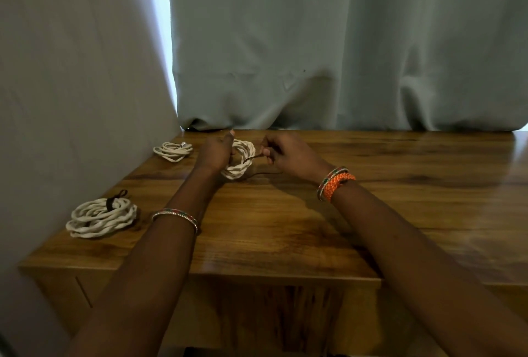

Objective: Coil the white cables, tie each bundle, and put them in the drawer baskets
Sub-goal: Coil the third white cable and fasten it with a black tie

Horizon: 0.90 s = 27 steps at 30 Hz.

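My left hand [215,153] grips a coiled white cable bundle [241,163] held upright just above the wooden table [285,222] near its far edge. My right hand [281,153] pinches a thin dark tie [253,158] that runs to the bundle; its loose end trails on the table below. A tied white bundle [101,218] with a dark tie on top lies at the table's left edge. A thinner coiled white cable [172,150] lies at the far left corner.
Grey curtains [328,42] hang behind the table and along its left side. A drawer front [77,291] shows below the table's near left edge, closed. No baskets are in view.
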Available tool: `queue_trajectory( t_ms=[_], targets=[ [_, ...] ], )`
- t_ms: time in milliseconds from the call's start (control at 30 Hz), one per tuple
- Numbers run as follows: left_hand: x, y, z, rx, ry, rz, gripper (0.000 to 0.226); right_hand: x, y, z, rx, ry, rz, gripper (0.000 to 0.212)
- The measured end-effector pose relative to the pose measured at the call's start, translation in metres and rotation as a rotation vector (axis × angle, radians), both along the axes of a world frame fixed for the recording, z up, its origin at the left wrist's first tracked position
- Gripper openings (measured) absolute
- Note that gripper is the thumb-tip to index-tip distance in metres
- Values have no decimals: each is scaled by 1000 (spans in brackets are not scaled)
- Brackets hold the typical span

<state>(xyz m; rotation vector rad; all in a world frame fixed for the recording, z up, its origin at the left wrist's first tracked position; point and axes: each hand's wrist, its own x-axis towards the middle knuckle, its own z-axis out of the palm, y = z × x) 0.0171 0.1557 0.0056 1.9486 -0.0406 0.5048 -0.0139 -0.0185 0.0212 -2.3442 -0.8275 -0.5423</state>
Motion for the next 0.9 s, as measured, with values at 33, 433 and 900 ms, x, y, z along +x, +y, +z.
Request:
queue_trajectory(
  t_ms=[33,433,900],
  targets=[
    [-1,-1,1,26,1,0,51,-1,1,0,-22,-5,-6,9],
    [-13,-15,3,181,-11,-55,54,-4,9,-1,-173,-92,21,9],
    [-5,-14,7,78,-81,-31,48,-4,8,6,-45,-413,-171,10]
  ],
)
